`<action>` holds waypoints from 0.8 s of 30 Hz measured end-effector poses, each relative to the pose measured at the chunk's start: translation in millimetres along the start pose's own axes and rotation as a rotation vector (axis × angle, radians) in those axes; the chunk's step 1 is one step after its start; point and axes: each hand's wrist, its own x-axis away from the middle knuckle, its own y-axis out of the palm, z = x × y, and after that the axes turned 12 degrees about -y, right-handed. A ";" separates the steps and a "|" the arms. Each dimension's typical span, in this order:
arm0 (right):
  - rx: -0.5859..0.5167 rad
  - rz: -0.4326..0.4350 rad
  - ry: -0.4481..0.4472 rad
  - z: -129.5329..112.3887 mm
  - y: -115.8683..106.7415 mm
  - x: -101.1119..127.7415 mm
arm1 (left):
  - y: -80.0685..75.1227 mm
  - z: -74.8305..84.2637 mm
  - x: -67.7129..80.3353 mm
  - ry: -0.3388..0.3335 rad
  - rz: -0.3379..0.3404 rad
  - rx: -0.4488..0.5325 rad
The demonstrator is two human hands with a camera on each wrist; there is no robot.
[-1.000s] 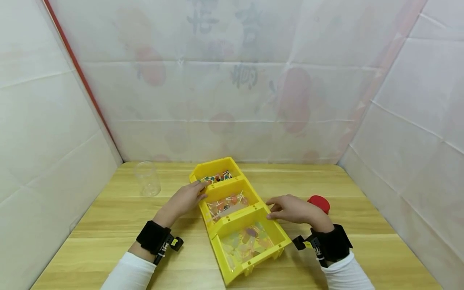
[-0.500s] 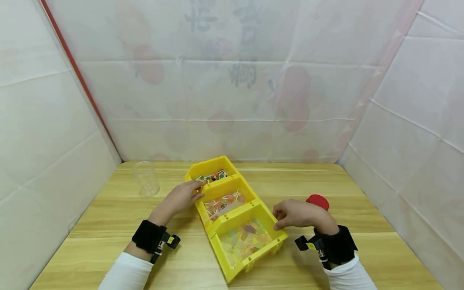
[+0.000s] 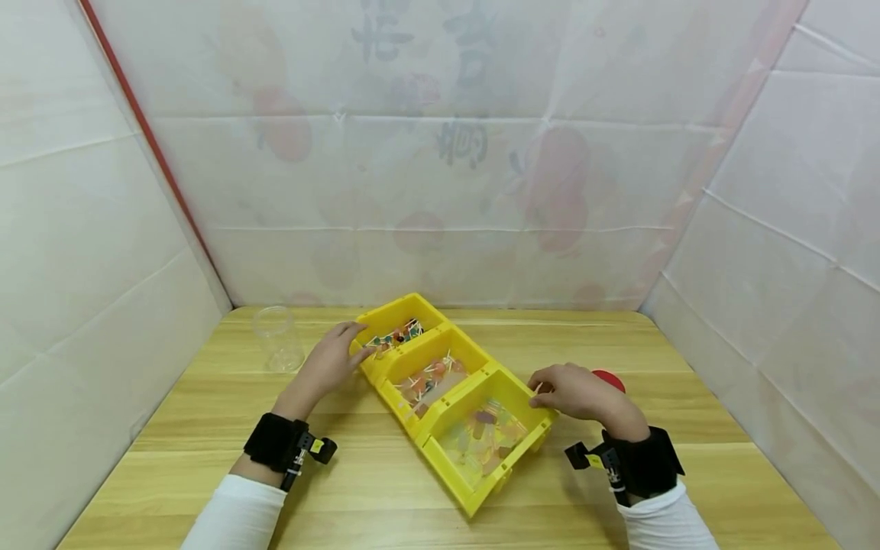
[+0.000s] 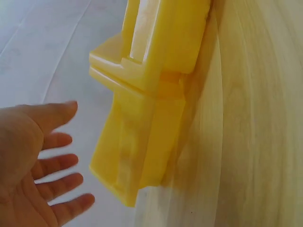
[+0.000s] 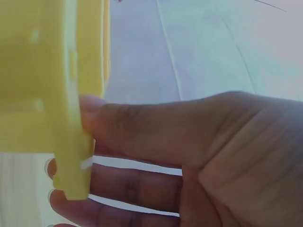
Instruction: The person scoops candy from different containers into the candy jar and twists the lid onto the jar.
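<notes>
Yellow plastic fills the middle of the desk: a three-compartment bin lies slantwise, its near end pinched at the right rim by the right hand, thumb on one side of the wall and fingers on the other. At the far end the left hand is spread, straight fingers at the bin's left corner, gripping nothing. A clear cup stands near the desk's far left corner, and a red lid lies just behind the right hand.
</notes>
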 end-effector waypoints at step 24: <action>-0.040 0.083 0.154 8.6 -3.1 3.7 | 0.3 -18.7 -28.2 -0.159 -0.045 -0.049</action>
